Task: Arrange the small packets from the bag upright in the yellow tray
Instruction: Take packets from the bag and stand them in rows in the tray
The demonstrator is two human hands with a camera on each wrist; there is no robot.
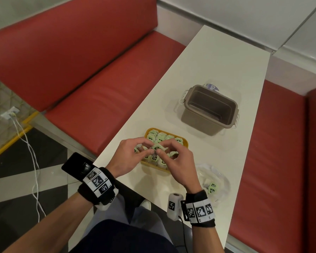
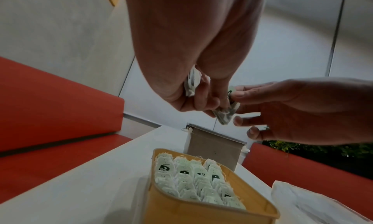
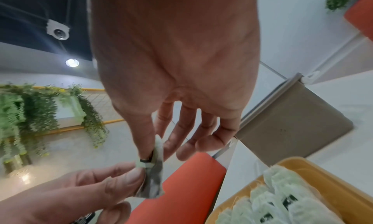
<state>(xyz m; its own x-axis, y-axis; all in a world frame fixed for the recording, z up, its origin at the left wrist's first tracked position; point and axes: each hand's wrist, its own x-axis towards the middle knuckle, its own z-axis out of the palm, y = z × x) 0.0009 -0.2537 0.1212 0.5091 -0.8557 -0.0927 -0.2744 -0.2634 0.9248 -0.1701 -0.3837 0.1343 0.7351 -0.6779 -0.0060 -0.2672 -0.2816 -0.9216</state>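
Hanging between both hands, the small pale green paper packet [image 2: 227,114] with a black printed tag is directly above the yellow plastic tray [image 2: 250,194], and this is the relation that decides the coming move. The left hand [image 1: 130,156] pinches it from one side with thumb and forefinger, and the wrist view shows a second crumpled white packet [image 2: 191,82] tucked in its curled fingers. The right hand [image 1: 175,159] pinches the same green packet from the other side, thumb against forefinger, while its other fingers [image 3: 203,131] stay loosely spread and hold nothing. The packet's long axis is nearly vertical, tag end up, so it is already turned as the rows of packets [image 2: 193,179] standing in the tray. These rows fill the far and middle parts; the head view suggests the near edge also has packets, so I cannot tell exactly where the free gap is. Both hands are equally near. In my judgement the next move is a short lowering straight down. The thin clear plastic bag [image 1: 217,183] with a few packets left lies on the white counter [image 1: 217,70] at the right, just beside the right wrist.
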